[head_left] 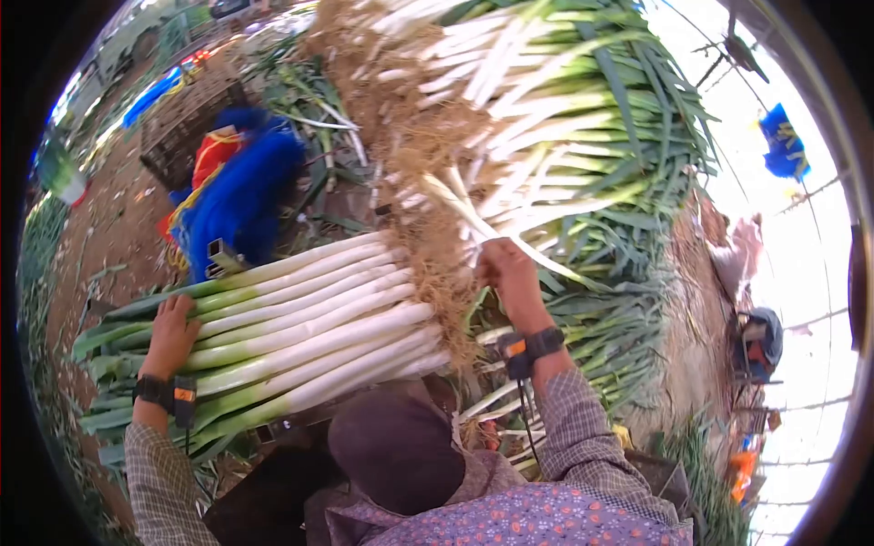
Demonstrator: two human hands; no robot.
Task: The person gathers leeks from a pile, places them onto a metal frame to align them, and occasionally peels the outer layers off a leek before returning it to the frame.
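A row of trimmed leeks (309, 328) lies side by side in front of me, white shafts toward the right and green tops toward the left. My left hand (170, 333) rests on the green part at the upper left of this row, fingers stretched out over the leaves. Beyond the root ends, my right hand (512, 276) is curled closed beside the brown roots (442, 282). A single leek (482, 221) slants across the larger pile just above its knuckles. What the right fingers hold, if anything, is hidden.
A large pile of leeks (564, 136) fills the far right. Blue netting (246, 196) and a dark crate (182, 132) stand at the far left. A metal bracket (221, 259) sticks up near the row's back edge. A dark cap (396, 446) blocks the lower middle.
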